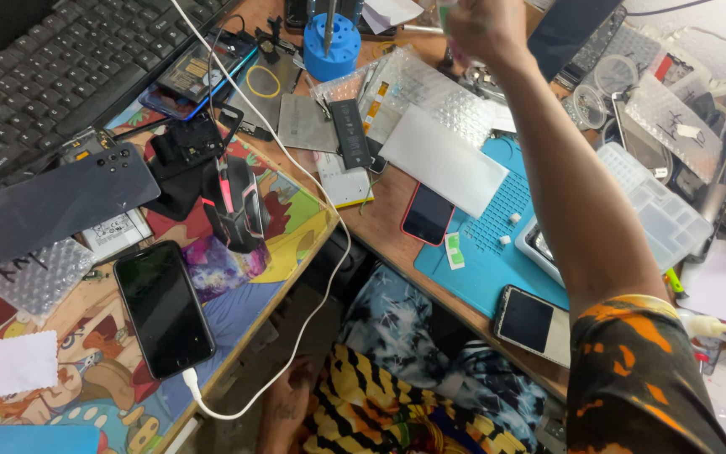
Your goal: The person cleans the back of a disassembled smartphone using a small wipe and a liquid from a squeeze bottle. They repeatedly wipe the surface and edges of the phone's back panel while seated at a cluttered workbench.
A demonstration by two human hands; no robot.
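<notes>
R hand (pixel 482 29): raised far over desk (pixel 380 219), fingers curled shut, maybe on sth pale-green, can't tell.
L hand (pixel 287 408): near, low on lap; fingers can't tell.
Handling: prob light, flimsy; pinch edges.

Cluttered wooden desk (pixel 388 220): phones (pixel 164 308), keyboard (pixel 60 67), blue mat (pixel 497 252)

Right hand (pixel 482 29) blurred, fingers cut off.

Reaching the right hand (pixel 482 29) far across a cluttered desk toward the blue tool holder (pixel 330 46), fingers curled, passing above a blue work mat (pixel 497 227) and red-edged phone (pixel 427 213).
</notes>
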